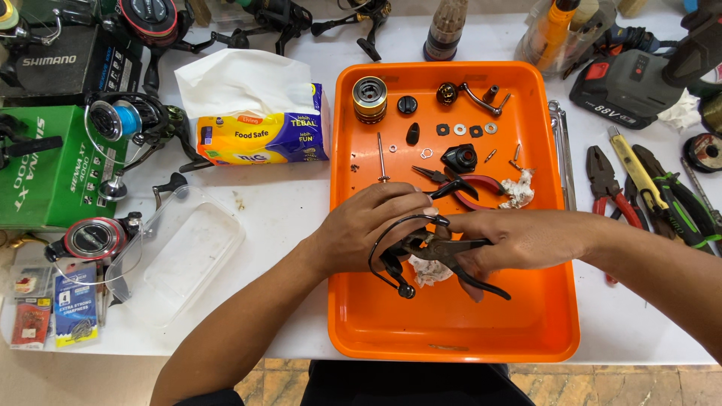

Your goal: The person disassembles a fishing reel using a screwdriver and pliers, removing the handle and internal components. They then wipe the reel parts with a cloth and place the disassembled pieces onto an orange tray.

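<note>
head | l hand (pixel 368 225) grips black curved wire reel part (pixel 391 259) | r hand (pixel 519 239) squeezes dark metal pliers (pixel 444 252) | glossy orange tray (pixel 451 331)

pliers' (pixel 444 252) tips behind hands (pixel 519 239)

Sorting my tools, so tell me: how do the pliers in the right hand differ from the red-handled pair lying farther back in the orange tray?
The black-handled pliers are gripped in the right hand and lifted over the tray; the red-handled needle-nose pliers lie loose on it. The held pair's jaws meet the black reel part that the left hand steadies; the red pair's thin jaws hold nothing. Both are over the same tray.
</note>
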